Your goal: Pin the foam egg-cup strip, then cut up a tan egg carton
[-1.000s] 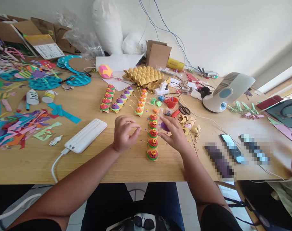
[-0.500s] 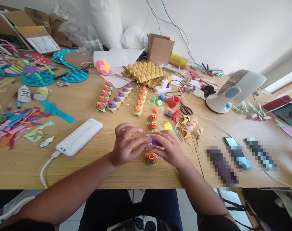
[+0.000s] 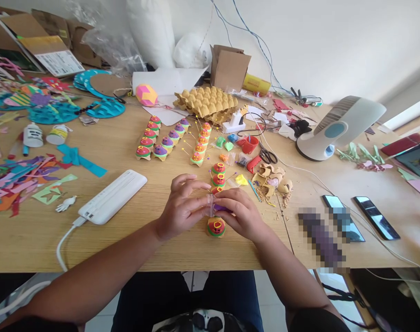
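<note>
Between my two hands is a small clear plastic bag (image 3: 210, 205) with purple clay (image 3: 222, 208) in it. My left hand (image 3: 183, 205) pinches the bag's clear edge from the left. From the right, my right hand (image 3: 240, 210) has its fingers closed on the purple part. Both hands hover over a caterpillar-like egg-carton strip (image 3: 216, 228), painted red and green with yellow rings and small faces; its middle is partly hidden. Beyond stand similar strips: one red (image 3: 145, 141), one purple (image 3: 167, 142) and one orange (image 3: 200, 145) with yellow-headed pins.
Right of the strip lie yellow clay (image 3: 241, 180), a blue stick (image 3: 255, 191), torn carton pieces (image 3: 273, 180), scissors (image 3: 268, 156) and a red cup (image 3: 249, 145). A white power bank (image 3: 113, 197) is at left, a fan (image 3: 338, 131) and phones (image 3: 376, 217) at right.
The bag's clear edge now stands straighter between my hands, and my left fingers have shifted slightly. Both hands stay in nearly the same place over the strip.
</note>
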The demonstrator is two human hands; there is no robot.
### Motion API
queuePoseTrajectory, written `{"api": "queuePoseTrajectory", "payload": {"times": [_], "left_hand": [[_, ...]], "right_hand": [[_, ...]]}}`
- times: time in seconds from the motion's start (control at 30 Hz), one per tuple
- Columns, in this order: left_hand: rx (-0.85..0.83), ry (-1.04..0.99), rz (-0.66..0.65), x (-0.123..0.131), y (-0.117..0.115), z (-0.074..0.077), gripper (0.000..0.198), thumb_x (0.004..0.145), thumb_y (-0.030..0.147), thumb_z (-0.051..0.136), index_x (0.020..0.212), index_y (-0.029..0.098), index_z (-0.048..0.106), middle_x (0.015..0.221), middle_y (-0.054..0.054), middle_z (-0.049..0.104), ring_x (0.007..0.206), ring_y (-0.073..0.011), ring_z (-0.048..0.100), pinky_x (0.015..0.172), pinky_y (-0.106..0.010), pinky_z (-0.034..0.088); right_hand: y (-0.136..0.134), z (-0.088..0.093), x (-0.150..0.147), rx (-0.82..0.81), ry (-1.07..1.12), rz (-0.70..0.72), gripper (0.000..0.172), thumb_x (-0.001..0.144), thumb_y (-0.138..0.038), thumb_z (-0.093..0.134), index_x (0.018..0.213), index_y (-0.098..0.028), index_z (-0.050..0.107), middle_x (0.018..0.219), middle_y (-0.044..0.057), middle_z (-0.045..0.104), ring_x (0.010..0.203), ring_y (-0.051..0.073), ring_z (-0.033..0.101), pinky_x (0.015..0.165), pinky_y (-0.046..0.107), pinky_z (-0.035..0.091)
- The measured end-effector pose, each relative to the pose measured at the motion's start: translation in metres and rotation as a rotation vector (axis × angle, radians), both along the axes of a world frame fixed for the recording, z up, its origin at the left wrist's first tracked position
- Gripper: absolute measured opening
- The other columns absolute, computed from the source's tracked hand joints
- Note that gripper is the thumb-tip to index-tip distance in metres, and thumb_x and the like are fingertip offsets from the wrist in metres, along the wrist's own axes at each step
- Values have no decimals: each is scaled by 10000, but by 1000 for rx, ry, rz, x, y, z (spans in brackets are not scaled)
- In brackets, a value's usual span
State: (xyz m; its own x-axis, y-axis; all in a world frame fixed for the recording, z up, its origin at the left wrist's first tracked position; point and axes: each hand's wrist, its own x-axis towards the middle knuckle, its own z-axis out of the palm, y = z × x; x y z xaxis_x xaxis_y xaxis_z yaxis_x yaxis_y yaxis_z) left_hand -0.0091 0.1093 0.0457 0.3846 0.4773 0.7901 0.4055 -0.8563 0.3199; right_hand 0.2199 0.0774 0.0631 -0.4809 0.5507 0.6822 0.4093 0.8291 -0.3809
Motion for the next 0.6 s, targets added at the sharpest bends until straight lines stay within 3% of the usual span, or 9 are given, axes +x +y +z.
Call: {"api": "queuePoseTrajectory", "payload": {"times": [0.13,0.27,0.6], "left_hand": [[-49,-19,32,-1,0,-2,34,890,302,770,897,324,794,1093,-43,732,1236,-267,520,1062,-515,461],[-85,-38,34,-2,0,-2,88,910,345,743,847,315,795,1064,-50,732,1225,-271,524,1059,-521,463],[-131,-72,-79,0,0,-1,80,930,316,730,966,293,798,1127,-57,731,1245,-255,496,1079,-490,449]], "right_hand": [[0,0,0,-12,-5,5,415,999,-215,656,1388,-310,552,1225,86,710,1125,222,691,940,406,594],[1,-1,0,-26,-1,-5,369,1003,-231,656,1353,-301,561,1219,84,719,1102,216,699,937,407,596],[-1,-2,-1,-2,4,-8,316,991,-241,679,1289,-286,584,1237,110,688,1139,232,697,904,411,613]]}}
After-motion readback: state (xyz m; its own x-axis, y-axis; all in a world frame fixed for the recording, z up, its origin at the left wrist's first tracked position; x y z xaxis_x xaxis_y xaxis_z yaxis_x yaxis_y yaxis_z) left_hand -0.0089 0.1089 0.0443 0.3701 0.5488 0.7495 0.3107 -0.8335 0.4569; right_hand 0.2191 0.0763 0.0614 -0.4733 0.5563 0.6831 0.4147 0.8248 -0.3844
